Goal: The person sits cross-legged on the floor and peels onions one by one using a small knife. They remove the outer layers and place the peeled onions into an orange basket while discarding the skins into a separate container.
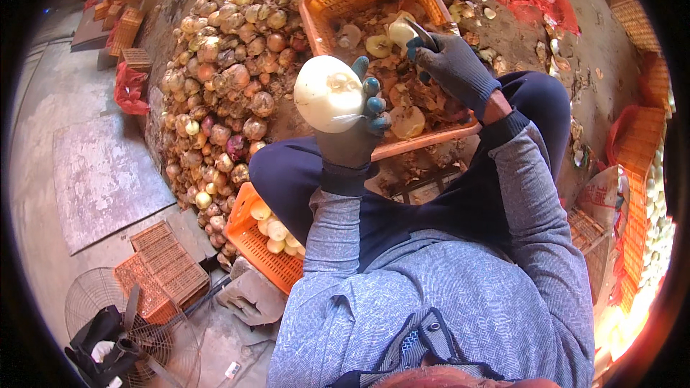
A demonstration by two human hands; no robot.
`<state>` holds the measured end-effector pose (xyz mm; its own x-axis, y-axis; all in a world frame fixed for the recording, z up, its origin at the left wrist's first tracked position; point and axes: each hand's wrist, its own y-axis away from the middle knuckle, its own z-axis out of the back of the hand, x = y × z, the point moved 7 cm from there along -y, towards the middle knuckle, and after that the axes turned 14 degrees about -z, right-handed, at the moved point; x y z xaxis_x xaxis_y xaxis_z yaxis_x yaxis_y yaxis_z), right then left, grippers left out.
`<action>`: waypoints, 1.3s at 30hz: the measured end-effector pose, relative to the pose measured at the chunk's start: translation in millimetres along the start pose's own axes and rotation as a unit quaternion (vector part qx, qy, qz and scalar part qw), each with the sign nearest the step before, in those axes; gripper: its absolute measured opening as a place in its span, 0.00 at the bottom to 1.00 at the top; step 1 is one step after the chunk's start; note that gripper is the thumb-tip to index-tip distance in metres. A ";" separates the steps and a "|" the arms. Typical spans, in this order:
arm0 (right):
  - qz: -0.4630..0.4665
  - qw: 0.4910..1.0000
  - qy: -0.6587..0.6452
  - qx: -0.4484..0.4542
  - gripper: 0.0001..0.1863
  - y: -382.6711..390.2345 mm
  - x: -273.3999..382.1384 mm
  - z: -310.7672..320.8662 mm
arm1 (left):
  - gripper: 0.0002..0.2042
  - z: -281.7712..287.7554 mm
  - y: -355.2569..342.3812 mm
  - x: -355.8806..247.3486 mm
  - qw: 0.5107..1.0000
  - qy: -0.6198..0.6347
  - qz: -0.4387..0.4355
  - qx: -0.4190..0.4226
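Note:
My left hand (351,136), in a grey glove with blue-green fingertips, is closed around a large peeled white onion (316,93). A brownish patch shows on the onion's upper side. To its right, my right hand (454,65), gloved alike, grips a small knife (422,34); its handle is mostly hidden in the fist, and the blade points up and left, apart from the onion. Below that hand is an orange crate (425,144) between my knees, strewn with dry brown skins. A few pale onions or onion pieces, such as a round one (407,121), lie among the skins.
A big heap of unpeeled onions (230,79) spreads on the left. By my left thigh stands an orange crate (248,241) of peeled onions. A wire fan guard (90,298) and stacked crates (169,262) are lower left. More crates (632,205) line the right.

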<state>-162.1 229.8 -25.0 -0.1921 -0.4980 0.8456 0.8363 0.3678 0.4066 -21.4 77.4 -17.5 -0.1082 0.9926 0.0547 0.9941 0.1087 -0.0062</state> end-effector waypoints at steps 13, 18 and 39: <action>-0.060 0.990 -0.111 0.058 0.19 25.7 2.2 6.0 | 0.29 -30.4 287.8 -305.6 0.829 -0.221 -0.511 -0.058; -0.103 0.974 -0.146 0.140 0.25 25.4 -3.0 -12.2 | 0.21 52.9 478.1 -328.3 0.532 -0.455 -0.557 -0.446; -0.315 0.856 -0.377 0.162 0.30 -8.8 -28.9 -70.5 | 0.22 291.1 122.2 -596.3 0.373 -0.780 -0.268 -0.425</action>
<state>-127.7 185.6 -77.4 -0.9312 -0.0746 0.3569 0.2821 0.4725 0.8349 161.1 -485.6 -341.5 0.4891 -0.2636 -0.8314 0.3981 0.9156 -0.0561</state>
